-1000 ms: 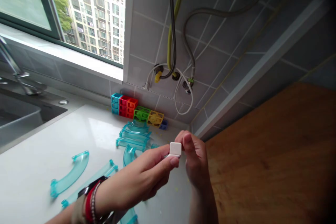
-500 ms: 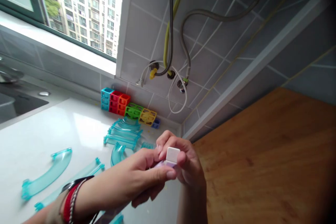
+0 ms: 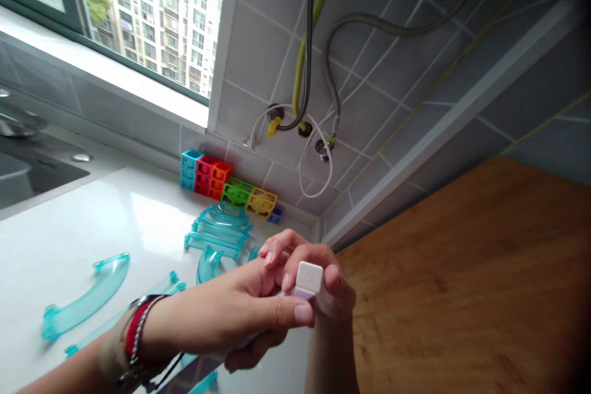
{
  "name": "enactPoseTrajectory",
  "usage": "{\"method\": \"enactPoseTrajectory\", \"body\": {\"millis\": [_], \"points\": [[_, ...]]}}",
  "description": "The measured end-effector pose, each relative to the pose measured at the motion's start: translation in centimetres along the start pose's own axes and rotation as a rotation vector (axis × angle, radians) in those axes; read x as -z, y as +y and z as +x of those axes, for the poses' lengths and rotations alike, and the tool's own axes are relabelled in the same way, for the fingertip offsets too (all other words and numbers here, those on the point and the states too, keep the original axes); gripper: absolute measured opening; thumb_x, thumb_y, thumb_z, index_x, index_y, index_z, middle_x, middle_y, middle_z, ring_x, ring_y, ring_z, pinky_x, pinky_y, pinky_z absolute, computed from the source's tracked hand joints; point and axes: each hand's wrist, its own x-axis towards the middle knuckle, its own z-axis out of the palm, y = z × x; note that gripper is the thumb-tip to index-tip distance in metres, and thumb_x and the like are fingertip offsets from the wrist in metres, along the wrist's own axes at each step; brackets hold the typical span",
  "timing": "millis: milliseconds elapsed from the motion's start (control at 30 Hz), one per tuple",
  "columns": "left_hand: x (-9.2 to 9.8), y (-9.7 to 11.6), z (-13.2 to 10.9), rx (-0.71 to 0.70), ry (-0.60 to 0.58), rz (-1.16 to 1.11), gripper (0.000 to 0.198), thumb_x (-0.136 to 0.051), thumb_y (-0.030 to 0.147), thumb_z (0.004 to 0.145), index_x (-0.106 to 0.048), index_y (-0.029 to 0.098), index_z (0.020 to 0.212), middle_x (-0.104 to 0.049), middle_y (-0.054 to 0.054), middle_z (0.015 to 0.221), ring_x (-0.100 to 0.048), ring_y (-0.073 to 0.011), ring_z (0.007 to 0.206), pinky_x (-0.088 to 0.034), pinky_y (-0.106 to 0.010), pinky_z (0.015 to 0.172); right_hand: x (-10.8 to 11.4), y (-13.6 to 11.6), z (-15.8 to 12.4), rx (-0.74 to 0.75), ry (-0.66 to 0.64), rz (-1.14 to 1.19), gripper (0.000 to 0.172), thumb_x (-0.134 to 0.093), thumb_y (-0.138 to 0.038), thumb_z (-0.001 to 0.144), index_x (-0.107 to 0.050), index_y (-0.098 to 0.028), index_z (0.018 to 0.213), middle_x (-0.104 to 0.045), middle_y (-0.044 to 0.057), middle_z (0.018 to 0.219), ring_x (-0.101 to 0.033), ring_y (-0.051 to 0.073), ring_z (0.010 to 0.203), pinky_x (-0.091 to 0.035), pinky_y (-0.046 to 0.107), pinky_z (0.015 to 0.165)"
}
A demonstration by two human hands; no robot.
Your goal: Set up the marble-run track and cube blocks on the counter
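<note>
White block (image 3: 309, 277) is clamped between left hand (image 3: 249, 311) and right hand (image 3: 333, 303) above the countertop (image 3: 92, 215).

1. One head-worn view looks forward and down across the white counter (image 3: 92, 221) toward the row of coloured blocks (image 3: 231, 188).
2. It is close: the white cube (image 3: 309, 277), this side of the blocks, sits just below the lens.
3. The frame is tilted, with the window (image 3: 152, 24) left of the blocks.

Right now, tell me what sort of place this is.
Most likely a home kitchen. A sink is set into the white countertop on the left, hoses run down to fittings on the grey tiled wall, and a window sits above the counter.
</note>
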Motion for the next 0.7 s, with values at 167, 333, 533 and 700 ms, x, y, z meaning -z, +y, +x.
{"method": "enactPoseTrajectory", "body": {"millis": [167,333,533,700], "points": [[-0.1,-0.4,0.5,-0.015,0.074,0.039,0.048,-0.062,0.067,0.092,-0.05,0.021,0.083,-0.041,0.01,0.045,-0.034,-0.0075,0.035,-0.024,-0.018,0.034,-0.2,0.6,0.2,0.037,0.067,0.088,0.04,-0.063,-0.059,0.091,-0.079,-0.026,0.075,-0.064,0.008,0.078,-0.064,0.03,0.093,-0.053,0.046,0.092],[0.3,-0.3,0.4,-0.173,0.49,0.499,0.039,-0.068,0.05,0.093,-0.054,0.018,0.076,-0.048,0.006,0.061,-0.038,-0.0093,0.053,-0.029,-0.021,0.046,0.6,0.3,0.2,-0.057,0.151,-0.026,0.025,-0.077,-0.048,0.089,-0.084,-0.024,0.087,-0.069,0.007,0.094,-0.066,0.025,0.098,-0.052,0.04,0.093],[1.1,-0.3,0.2,-0.255,0.602,0.8,0.027,-0.058,0.044,0.101,-0.066,0.019,0.093,-0.063,0.001,0.079,-0.049,-0.0139,0.069,-0.037,-0.024,0.061,-0.1,-0.5,0.1,-0.1,0.333,-0.367,0.016,-0.077,-0.038,0.093,-0.083,-0.023,0.094,-0.07,0.004,0.103,-0.067,0.018,0.094,-0.052,0.028,0.079],[1.1,0.0,-0.3,-0.102,0.462,0.645,0.03,-0.057,0.05,0.101,-0.059,0.021,0.095,-0.062,0.002,0.08,-0.055,-0.0136,0.061,-0.041,-0.022,0.053,-0.3,-0.1,0.2,-0.021,0.599,-0.54,0.037,-0.064,-0.051,0.099,-0.071,-0.018,0.083,-0.066,0.002,0.086,-0.061,0.015,0.079,-0.047,0.026,0.072]]}}
